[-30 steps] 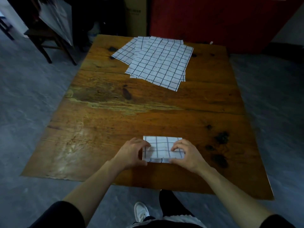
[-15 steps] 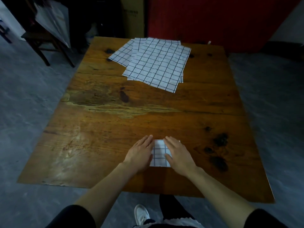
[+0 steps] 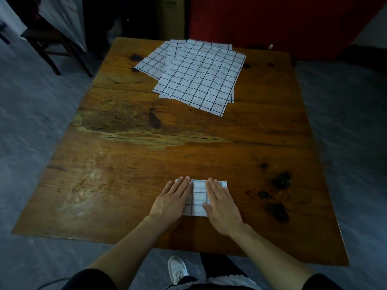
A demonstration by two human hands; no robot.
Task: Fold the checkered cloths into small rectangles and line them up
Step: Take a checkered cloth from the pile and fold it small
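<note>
My left hand [image 3: 174,198] and right hand [image 3: 219,203] lie flat, fingers straight, pressing the folded cloth [image 3: 199,197] near the table's [image 3: 125,174] front edge; the cloth sits under both palms, a strip showing between them. It looks light, soft and limp, best pinched at its corners. Farther off, the unfolded cloths [image 3: 199,74] overlap, well apart.

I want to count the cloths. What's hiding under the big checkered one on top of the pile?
Under the top cloth, edges of more checkered cloths stick out at its left. How many lie there is hidden.
</note>
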